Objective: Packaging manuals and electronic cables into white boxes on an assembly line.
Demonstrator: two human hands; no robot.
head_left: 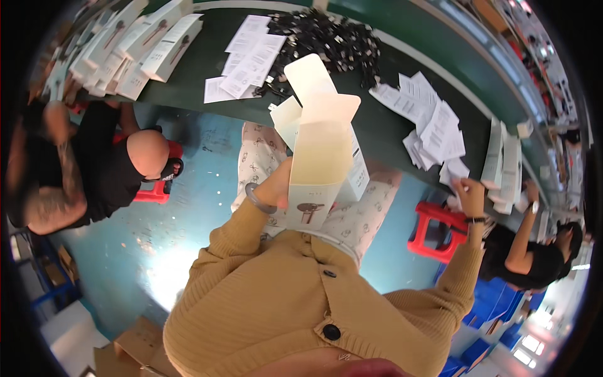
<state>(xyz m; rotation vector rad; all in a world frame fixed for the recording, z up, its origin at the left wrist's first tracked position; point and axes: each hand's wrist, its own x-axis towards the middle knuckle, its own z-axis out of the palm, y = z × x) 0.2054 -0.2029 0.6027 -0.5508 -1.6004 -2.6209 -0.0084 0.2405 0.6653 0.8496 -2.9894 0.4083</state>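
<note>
My left hand [277, 186] is wrapped round the side of a tall white carton [319, 202], held upright over my lap. The carton's top is open, with its long lid and side flaps sticking up, and a dark handheld device is pictured on its front. Out to the right, my right hand [470, 196] has its fingers pinched on the edge of a folded white leaflet [453, 170] at the table's near edge. Beside that leaflet lies a loose heap of printed leaflets [430, 119]. The carton's inside bottom is hidden.
A tangled pile of black cables [326, 41] lies on the dark green table [182, 94], next to more leaflets [254, 63]. White cartons [173, 47] stand at the far left, others [502, 163] at right. Co-workers sit on both sides. A red stool [433, 232] stands right.
</note>
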